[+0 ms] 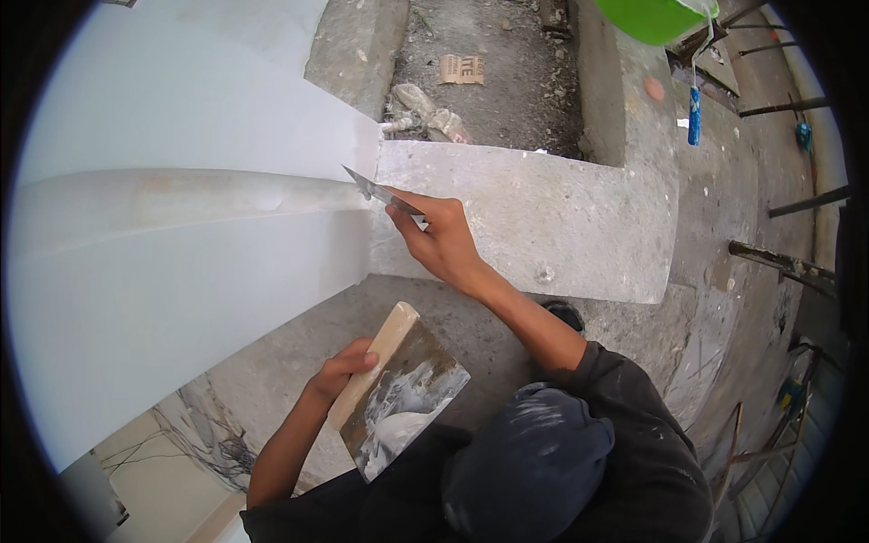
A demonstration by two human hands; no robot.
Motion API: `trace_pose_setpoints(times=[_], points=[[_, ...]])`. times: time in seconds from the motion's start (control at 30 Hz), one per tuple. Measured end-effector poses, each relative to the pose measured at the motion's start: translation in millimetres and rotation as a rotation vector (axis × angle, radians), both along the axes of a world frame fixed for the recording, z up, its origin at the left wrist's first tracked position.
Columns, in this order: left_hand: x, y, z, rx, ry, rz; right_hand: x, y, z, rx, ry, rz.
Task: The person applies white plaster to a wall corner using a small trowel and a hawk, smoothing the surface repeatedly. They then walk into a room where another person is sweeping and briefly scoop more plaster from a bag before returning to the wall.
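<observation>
My left hand (348,366) is closed round the pale wooden grip of a wide metal plastering blade (425,362). White putty (403,430) lies heaped and smeared on that blade. Pinched in my right hand (444,237) is a putty knife (369,187), its thin blade pointing up and left. The knife's tip is at the end of the white wall (226,253), by a recessed strip that runs along it; whether it touches cannot be made out. A little putty clings to the knife.
A concrete ledge (543,217) stands right of the wall's end. Beyond it, a dirt-filled trough (507,100) holds a cardboard scrap (462,70) and a crumpled bag (430,113). At the upper right are a green tub (656,18) and a blue roller handle (694,116). Wires (226,448) hang lower left.
</observation>
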State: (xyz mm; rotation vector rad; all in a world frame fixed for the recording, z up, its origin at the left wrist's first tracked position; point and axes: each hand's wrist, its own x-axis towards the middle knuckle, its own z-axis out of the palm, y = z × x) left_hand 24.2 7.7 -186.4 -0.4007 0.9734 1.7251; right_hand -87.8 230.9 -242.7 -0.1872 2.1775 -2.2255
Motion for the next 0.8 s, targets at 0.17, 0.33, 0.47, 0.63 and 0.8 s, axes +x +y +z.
trace_pose_setpoints(times=[0.17, 0.33, 0.47, 0.63, 0.8], points=[[-4.1, 12.8, 2.4, -0.021, -0.011, -0.033, -2.8, -6.9, -22.5, 0.028, 0.178, -0.064], [-5.2, 10.3, 2.0, 0.0, -0.002, -0.029, -2.6, -12.2, -22.3, 0.027, 0.18, -0.071], [-7.2, 15.6, 10.7, 0.03, 0.035, -0.052, -4.1, -11.1, -23.6, 0.021, 0.135, -0.113], [-6.3, 19.9, 16.1, -0.024, 0.035, -0.071, -2.8, -8.0, -22.5, 0.071, 0.09, -0.146], [-6.9, 18.8, 13.4, -0.009, 0.04, -0.08, 2.4, -11.9, -21.9, 0.056, 0.086, -0.151]])
